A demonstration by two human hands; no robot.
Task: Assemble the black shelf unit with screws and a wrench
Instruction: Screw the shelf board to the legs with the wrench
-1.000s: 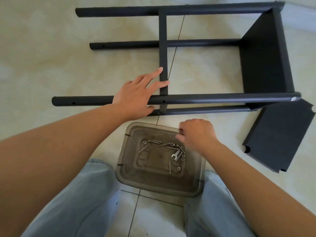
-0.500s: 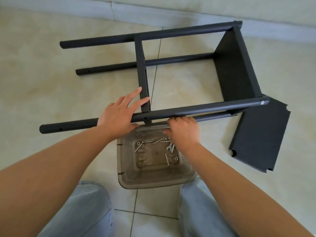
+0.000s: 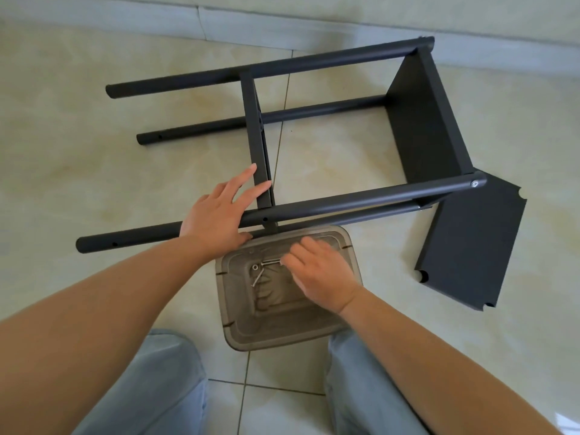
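My left hand [image 3: 216,218] lies flat on the nearest black pole [image 3: 345,202] of the shelf frame [image 3: 426,120], fingers straight and spread, pointing toward one o'clock, the thumb tucked under the pole's near side. The fingertips [image 3: 252,169] reach the thin crossbar [image 3: 255,142] that joins this pole to the far one. My right hand [image 3: 320,274] hovers over the smoky translucent plastic tray [image 3: 238,328] at about five o'clock from the left hand. Its fingers are bent and blurred, their tips just beside a screw [image 3: 270,262] near the tray's far edge; I cannot tell whether this grip has closed on anything. Another screw [image 3: 258,277] and a small washer [image 3: 255,267] lie in the tray at nine o'clock from those fingers.

The shelf frame lies on its side on the pale tiled floor [image 3: 94,127], directly at twelve o'clock from the tray, its four poles running left to right and meeting a fitted black panel [image 3: 423,127] at the three o'clock end. A silver bolt head [image 3: 475,183] shows in the near pole's right end. A loose black shelf panel [image 3: 470,243] with notched corners lies flat on the floor at three o'clock from the tray, partly under the frame's end. My knees in light blue jeans [image 3: 157,387] flank the tray at six o'clock.
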